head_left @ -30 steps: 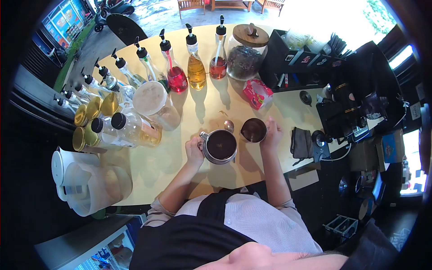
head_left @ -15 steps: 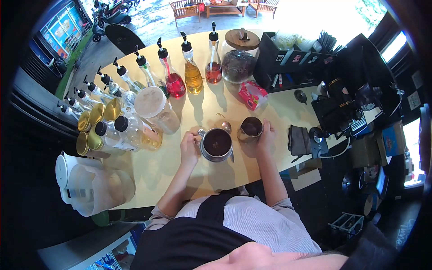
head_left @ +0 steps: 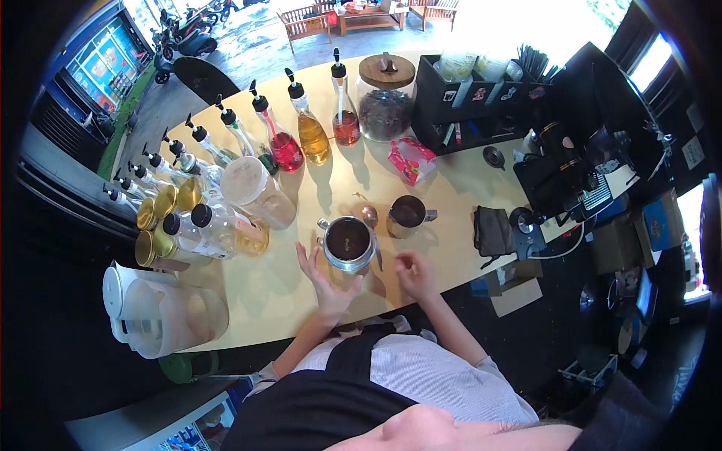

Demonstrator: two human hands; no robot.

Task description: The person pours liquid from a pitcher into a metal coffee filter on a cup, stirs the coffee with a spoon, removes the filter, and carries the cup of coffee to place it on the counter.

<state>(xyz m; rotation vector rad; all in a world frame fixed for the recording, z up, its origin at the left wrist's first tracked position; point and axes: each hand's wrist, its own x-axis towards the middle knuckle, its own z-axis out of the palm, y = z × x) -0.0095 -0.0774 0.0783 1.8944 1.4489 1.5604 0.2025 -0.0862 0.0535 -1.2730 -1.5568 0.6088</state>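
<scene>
A metal cup (head_left: 348,242) of dark liquid stands on the pale table (head_left: 301,293), its handle toward the upper left. My left hand (head_left: 329,284) is just below it, fingers spread, holding nothing. To the right, a smaller glass pitcher (head_left: 407,216) with dark contents stands upright, its handle to the right. My right hand (head_left: 415,275) is below this pitcher and apart from it, its fingers curled and slightly blurred; whether they hold anything is hidden. Between the two vessels lies a spoon (head_left: 369,218), its handle pointing toward me.
Pump bottles (head_left: 313,138) stand in a row along the far left edge, near lidded jars and a white pitcher (head_left: 120,297). Beyond the vessels are a wooden-lidded jar (head_left: 386,105), a pink packet (head_left: 411,159) and a black organizer (head_left: 481,109). A dark cloth (head_left: 494,231) lies at right.
Both hands have let go of the vessels and drawn back toward my body. The left fingers have spread, and the right hand has moved down and left. The view has shifted slightly.
</scene>
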